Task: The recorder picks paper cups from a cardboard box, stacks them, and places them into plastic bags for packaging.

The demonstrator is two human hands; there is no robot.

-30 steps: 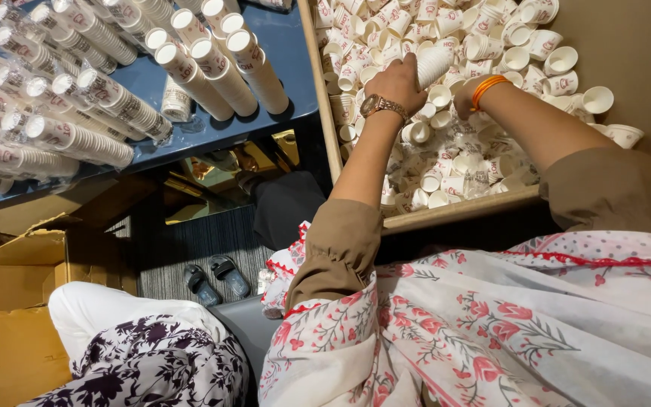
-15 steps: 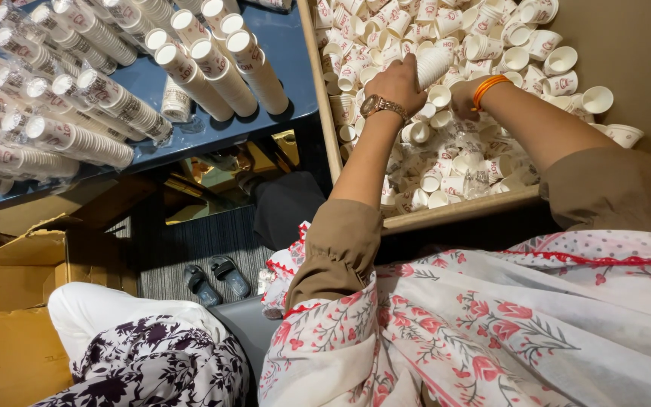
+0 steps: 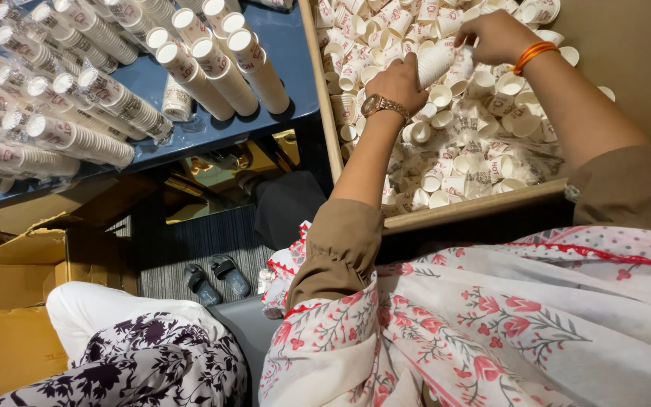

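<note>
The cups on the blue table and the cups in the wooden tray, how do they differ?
The cups on the blue table are nested into long stacks, lying side by side; the cups in the wooden tray are a loose, jumbled heap. The left hand holds a short stack over the tray, the right hand at it. Both are small white paper cups with red print.

One head camera looks steeply down (close in) over the lap toward the tray [image 3: 457, 212].

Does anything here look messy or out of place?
Yes: the loose paper cups lie jumbled every way in the wooden tray, unlike the neat stacked sleeves on the blue table. A pair of sandals sits on the floor.
</note>
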